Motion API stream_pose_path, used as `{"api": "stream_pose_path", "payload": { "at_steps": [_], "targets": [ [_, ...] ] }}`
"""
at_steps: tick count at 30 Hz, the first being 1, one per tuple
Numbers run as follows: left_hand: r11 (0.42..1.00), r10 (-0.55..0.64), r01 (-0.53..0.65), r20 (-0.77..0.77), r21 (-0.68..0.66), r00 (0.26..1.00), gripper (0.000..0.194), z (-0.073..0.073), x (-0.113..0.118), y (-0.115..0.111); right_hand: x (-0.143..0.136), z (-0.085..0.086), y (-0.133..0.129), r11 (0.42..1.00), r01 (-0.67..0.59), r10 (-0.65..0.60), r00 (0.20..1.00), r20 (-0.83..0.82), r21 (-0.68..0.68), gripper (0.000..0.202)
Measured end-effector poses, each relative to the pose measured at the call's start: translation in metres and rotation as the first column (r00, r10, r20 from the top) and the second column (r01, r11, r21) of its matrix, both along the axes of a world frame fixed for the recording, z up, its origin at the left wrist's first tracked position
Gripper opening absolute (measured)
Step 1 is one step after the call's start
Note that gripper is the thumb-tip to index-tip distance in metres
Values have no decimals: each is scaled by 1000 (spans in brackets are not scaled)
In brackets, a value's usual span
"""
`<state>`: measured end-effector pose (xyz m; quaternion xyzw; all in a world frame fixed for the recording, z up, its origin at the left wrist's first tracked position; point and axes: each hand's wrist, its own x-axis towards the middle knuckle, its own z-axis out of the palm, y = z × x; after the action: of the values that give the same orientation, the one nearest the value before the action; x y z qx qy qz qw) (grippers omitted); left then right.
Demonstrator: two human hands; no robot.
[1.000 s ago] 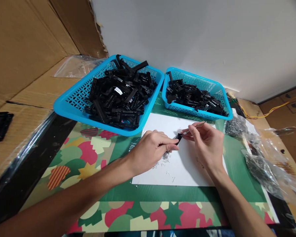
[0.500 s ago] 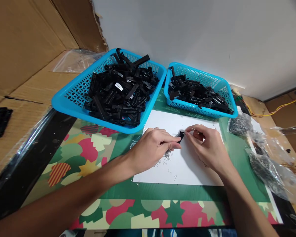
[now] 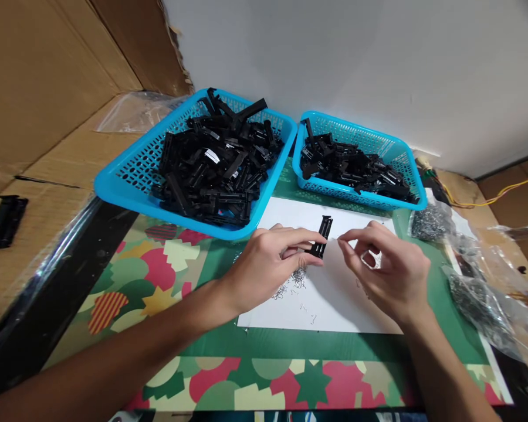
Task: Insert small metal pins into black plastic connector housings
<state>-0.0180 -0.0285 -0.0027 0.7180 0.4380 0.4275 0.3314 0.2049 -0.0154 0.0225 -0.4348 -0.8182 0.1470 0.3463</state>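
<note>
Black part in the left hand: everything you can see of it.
The black part is slim and elongated, apparently glossy molded plastic, with lengthwise ridges and a slightly wider far end. The left hand pinches it between thumb and fingers, which hide some of its near portion. Its far end points away from the person, angled slightly right. It shows over the white sheet; whether it touches that is unclear. The right hand is beside it, apart. Finer details are too small to read.

Glossy black plastic part (image 3: 323, 234), shiny metal pins (image 3: 298, 278), smooth white paper (image 3: 334, 310), perforated plastic basket (image 3: 127, 176)
</note>
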Motion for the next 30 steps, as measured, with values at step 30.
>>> {"api": "stream_pose_path", "payload": {
  "at_steps": [30],
  "targets": [
    [878, 120, 0, -221, 479, 968, 12, 0, -3, -7, -2, 9, -12, 858, -372, 214, 886, 412, 354, 18]
  ]
}}
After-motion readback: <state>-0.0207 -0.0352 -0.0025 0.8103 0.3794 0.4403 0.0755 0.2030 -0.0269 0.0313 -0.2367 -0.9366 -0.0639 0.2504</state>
